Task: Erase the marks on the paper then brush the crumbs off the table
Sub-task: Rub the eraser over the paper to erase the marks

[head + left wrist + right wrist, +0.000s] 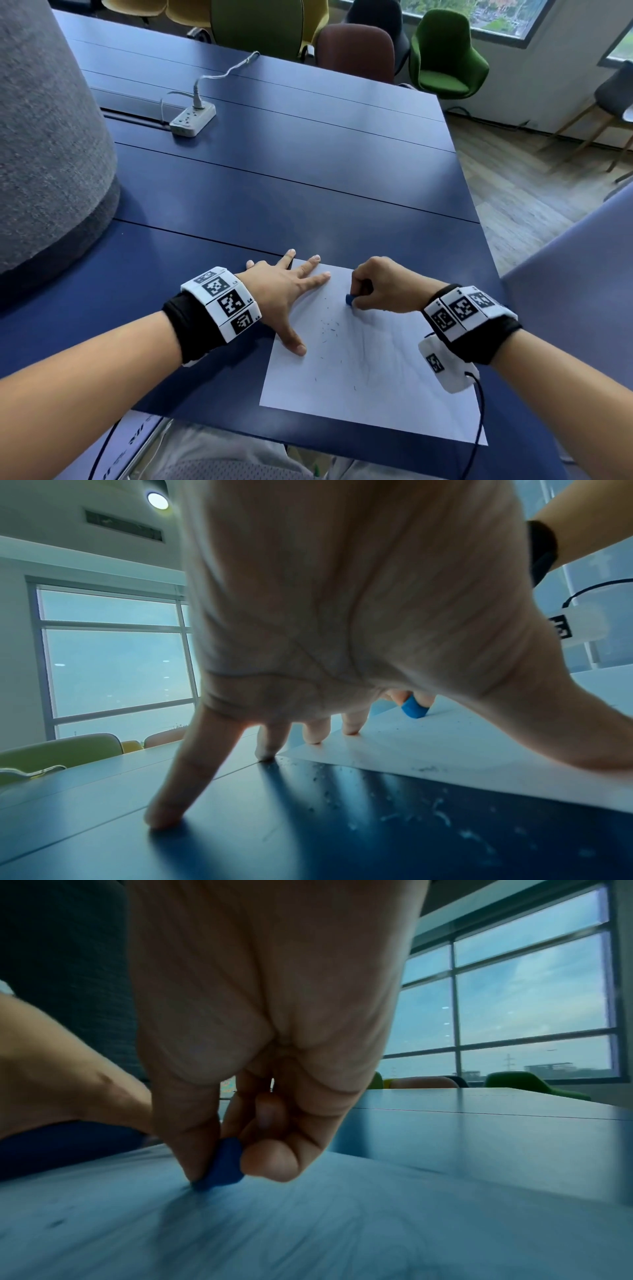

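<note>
A white sheet of paper [376,370] lies on the dark blue table [274,178] near its front edge, with faint grey marks and small dark crumbs [329,329] scattered on it. My right hand [380,291] pinches a small blue eraser [349,299] whose tip touches the paper near its far edge; the eraser [222,1164] shows between thumb and fingers in the right wrist view. My left hand [284,291] lies spread, fingers straight, pressing the paper's far left corner and left edge. Pale crumbs [441,815] also lie on the table under my left hand [342,615], and the eraser [414,710] shows beyond it.
A white power strip [192,120] with a plugged cable sits far back on the table. A large grey fabric-covered shape [44,137] stands at the left. Several chairs [445,58] line the far side. The table's right edge [479,219] drops to a wooden floor.
</note>
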`<state>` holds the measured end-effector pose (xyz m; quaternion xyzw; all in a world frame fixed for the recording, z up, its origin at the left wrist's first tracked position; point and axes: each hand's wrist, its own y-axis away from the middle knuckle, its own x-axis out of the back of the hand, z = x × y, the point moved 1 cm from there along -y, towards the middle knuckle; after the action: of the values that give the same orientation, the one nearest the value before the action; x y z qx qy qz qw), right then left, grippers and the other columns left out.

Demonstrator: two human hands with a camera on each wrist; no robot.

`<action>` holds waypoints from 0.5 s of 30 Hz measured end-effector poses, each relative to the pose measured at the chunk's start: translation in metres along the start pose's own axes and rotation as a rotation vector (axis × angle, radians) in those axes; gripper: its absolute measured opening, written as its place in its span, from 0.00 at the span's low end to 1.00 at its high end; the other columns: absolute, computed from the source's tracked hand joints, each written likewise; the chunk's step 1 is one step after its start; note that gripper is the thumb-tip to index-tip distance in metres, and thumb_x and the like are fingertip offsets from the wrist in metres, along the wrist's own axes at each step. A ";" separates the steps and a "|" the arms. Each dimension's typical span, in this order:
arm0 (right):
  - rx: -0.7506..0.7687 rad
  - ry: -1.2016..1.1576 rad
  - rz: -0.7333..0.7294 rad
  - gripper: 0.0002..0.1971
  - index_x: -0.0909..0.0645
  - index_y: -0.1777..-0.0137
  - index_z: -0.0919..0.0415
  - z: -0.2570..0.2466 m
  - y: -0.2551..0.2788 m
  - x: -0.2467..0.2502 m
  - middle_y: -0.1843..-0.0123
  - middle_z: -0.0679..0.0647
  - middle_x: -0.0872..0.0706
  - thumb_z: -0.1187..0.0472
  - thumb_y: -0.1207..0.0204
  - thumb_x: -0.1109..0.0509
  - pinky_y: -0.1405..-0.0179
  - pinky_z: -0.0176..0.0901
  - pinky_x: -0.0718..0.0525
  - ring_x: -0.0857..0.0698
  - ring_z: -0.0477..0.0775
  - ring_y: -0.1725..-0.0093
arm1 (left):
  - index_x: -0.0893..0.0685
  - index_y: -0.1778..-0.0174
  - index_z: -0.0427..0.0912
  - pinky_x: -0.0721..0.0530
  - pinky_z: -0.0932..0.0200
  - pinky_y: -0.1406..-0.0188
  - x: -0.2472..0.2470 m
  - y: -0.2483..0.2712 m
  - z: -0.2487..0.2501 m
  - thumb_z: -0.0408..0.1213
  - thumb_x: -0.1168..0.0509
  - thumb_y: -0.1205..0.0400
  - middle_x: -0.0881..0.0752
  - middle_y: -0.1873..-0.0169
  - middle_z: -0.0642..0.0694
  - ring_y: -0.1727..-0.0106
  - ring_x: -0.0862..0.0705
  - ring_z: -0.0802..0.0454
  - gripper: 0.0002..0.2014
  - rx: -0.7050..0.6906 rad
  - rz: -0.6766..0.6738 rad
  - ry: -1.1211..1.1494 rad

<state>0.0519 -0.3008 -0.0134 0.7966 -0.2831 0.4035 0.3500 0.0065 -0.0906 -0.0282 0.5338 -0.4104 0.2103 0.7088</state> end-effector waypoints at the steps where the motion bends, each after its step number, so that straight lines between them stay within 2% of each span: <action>1: -0.012 -0.001 0.018 0.06 0.17 0.63 0.62 0.001 -0.002 0.003 0.69 0.45 0.20 0.61 0.29 0.25 0.74 0.27 0.27 0.24 0.40 0.73 | 0.67 0.17 0.66 0.39 0.22 0.28 0.000 0.000 0.000 0.74 0.25 0.40 0.71 0.18 0.62 0.15 0.70 0.44 0.67 -0.001 -0.001 -0.001; 5: -0.026 0.022 0.150 0.09 0.22 0.68 0.57 0.007 -0.007 0.005 0.67 0.48 0.21 0.61 0.28 0.27 0.68 0.37 0.27 0.25 0.43 0.71 | 0.66 0.17 0.66 0.40 0.21 0.28 0.000 0.000 0.001 0.74 0.25 0.40 0.71 0.17 0.62 0.15 0.69 0.44 0.67 -0.005 -0.003 0.003; 9: 0.035 0.067 0.071 0.09 0.22 0.67 0.58 0.004 -0.002 -0.004 0.64 0.50 0.19 0.60 0.28 0.27 0.68 0.39 0.24 0.23 0.50 0.67 | 0.66 0.17 0.66 0.41 0.21 0.27 0.000 0.000 0.001 0.73 0.25 0.40 0.72 0.18 0.62 0.16 0.70 0.44 0.67 0.000 -0.009 0.007; 13: -0.010 0.050 0.175 0.11 0.25 0.69 0.56 0.010 -0.005 0.003 0.63 0.51 0.19 0.60 0.27 0.28 0.67 0.43 0.23 0.23 0.52 0.66 | 0.66 0.17 0.66 0.41 0.21 0.27 0.000 0.000 0.001 0.73 0.25 0.40 0.72 0.18 0.62 0.16 0.70 0.44 0.67 -0.004 -0.008 0.007; 15: 0.024 0.064 0.147 0.10 0.24 0.67 0.58 0.007 -0.002 -0.003 0.63 0.51 0.20 0.61 0.27 0.28 0.67 0.41 0.23 0.24 0.51 0.67 | 0.66 0.17 0.66 0.42 0.21 0.27 0.001 0.001 0.001 0.73 0.25 0.40 0.72 0.18 0.62 0.16 0.70 0.44 0.67 -0.002 -0.013 0.009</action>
<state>0.0551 -0.3049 -0.0194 0.7643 -0.3248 0.4569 0.3188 0.0061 -0.0919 -0.0271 0.5347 -0.4038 0.2079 0.7126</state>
